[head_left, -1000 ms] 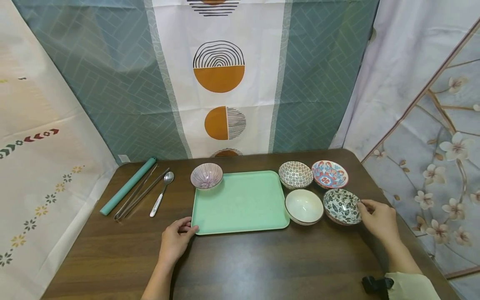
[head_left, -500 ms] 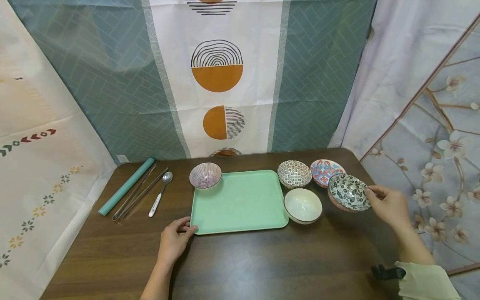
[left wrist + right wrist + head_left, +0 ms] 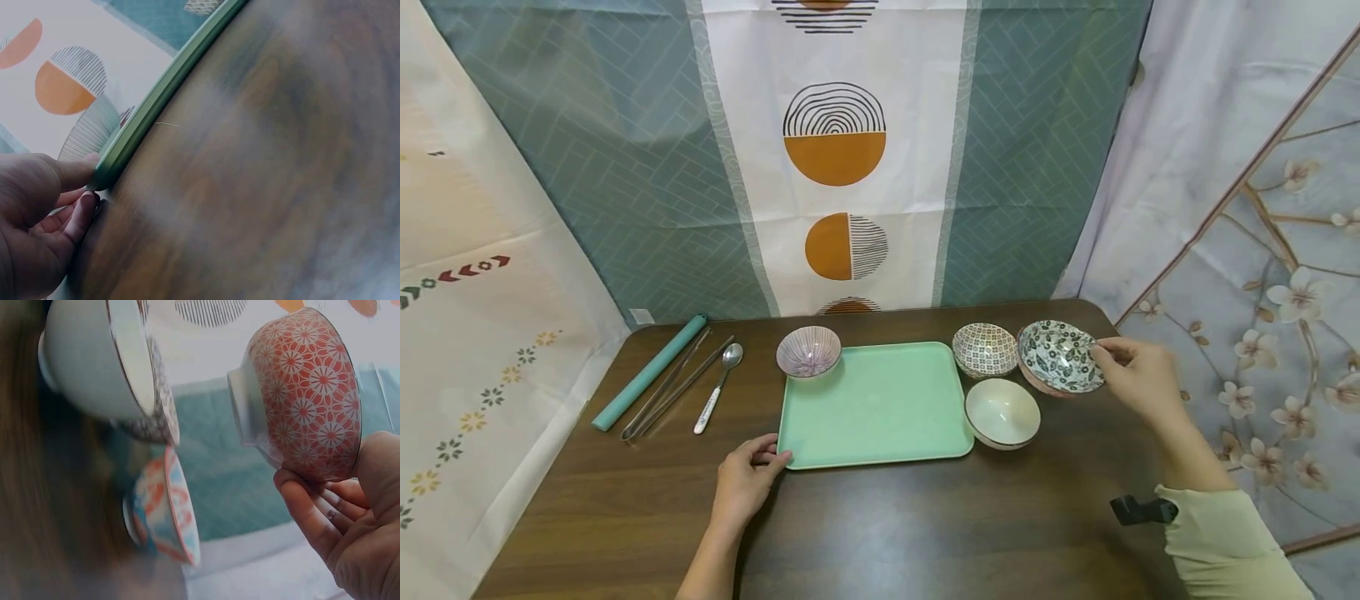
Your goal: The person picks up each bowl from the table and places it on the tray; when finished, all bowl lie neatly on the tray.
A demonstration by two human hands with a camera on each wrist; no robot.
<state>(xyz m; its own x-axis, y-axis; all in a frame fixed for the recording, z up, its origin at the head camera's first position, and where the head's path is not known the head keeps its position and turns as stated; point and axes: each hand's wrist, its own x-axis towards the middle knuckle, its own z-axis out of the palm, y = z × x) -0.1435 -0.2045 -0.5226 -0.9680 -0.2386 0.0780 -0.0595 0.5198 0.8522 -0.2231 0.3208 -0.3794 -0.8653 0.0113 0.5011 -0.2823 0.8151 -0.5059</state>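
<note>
My right hand (image 3: pixel 1138 375) pinches the rim of a bowl (image 3: pixel 1060 357) with dark leaves inside. Its outside shows red with white flowers in the right wrist view (image 3: pixel 312 394), where it hangs raised above the other bowls. From the head it covers the red-and-blue bowl (image 3: pixel 165 509), which stands on the table. My left hand (image 3: pixel 745 483) grips the near left corner of the mint-green tray (image 3: pixel 872 408). In the left wrist view the thumb lies over the tray's edge (image 3: pixel 162 94) and the fingers are curled beneath it.
Right of the tray stand a white bowl (image 3: pixel 1002 412) and a checkered bowl (image 3: pixel 985 350). A purple-striped bowl (image 3: pixel 808 352) overlaps the tray's far left corner. On the left lie a spoon (image 3: pixel 718 387), metal tongs (image 3: pixel 673 387) and a teal tube (image 3: pixel 651 371).
My right hand has lifted the leaf-patterned bowl from beside the white bowl and carried it back over the red-and-blue bowl. My left hand has stayed at the tray's corner.
</note>
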